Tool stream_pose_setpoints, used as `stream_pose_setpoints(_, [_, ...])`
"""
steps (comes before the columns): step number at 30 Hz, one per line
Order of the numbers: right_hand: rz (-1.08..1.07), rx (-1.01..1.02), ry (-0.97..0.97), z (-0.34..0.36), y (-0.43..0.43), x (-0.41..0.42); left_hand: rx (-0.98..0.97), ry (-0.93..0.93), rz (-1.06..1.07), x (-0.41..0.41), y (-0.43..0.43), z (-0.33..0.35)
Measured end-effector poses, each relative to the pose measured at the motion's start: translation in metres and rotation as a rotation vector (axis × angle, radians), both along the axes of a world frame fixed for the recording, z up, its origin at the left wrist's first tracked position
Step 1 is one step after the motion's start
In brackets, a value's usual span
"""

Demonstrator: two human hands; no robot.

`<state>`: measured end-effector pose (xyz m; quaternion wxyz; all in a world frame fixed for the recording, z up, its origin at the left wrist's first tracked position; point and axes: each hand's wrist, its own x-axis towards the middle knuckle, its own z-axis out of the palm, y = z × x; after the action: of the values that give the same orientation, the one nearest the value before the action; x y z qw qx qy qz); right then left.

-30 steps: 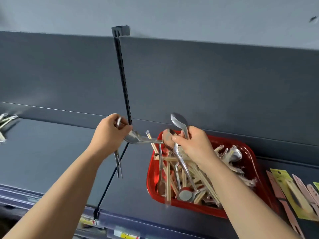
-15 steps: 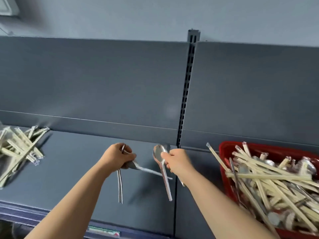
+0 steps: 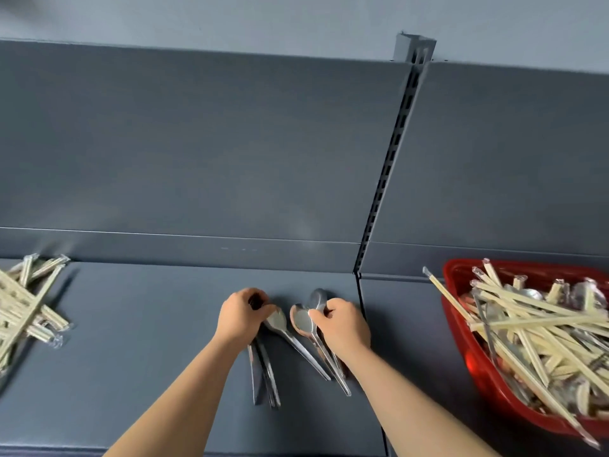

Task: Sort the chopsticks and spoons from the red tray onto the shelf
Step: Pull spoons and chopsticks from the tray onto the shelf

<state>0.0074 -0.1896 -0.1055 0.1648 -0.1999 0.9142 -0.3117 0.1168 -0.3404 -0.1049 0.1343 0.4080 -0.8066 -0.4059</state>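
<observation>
Spoons of shiny silver metal (image 3: 279, 322) on dark grey metal shelf (image 3: 148, 357), bowls toward back panel, handles toward the person, left hand (image 3: 242, 315) gripping one bunch, right hand (image 3: 342, 324) pinching another.

Red tray (image 3: 474, 361) and chopstick pile (image 3: 23, 308) run off-frame.

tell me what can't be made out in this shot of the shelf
Head view:
- Spoons: left hand and right hand cover parts of them, so their count is unclear.
- Red tray: cut off by the right edge; chopsticks bury its contents.
- Chopstick pile: cut off by the left edge.
</observation>
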Motion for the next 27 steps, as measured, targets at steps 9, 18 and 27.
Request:
stream_pose_setpoints(9, [0.091, 0.04, 0.04, 0.025, 0.037, -0.008, -0.248, -0.037, -0.029, -0.01, 0.013, 0.021])
stream_pose_setpoints(18, [-0.103, -0.241, 0.178, 0.101, 0.165, -0.061, -0.243, 0.302, -0.206, -0.068, 0.113, 0.087])
stream_pose_setpoints(27, [-0.299, -0.234, 0.247, 0.122, 0.324, -0.158, -0.197, 0.29, -0.529, -0.173, 0.244, 0.107])
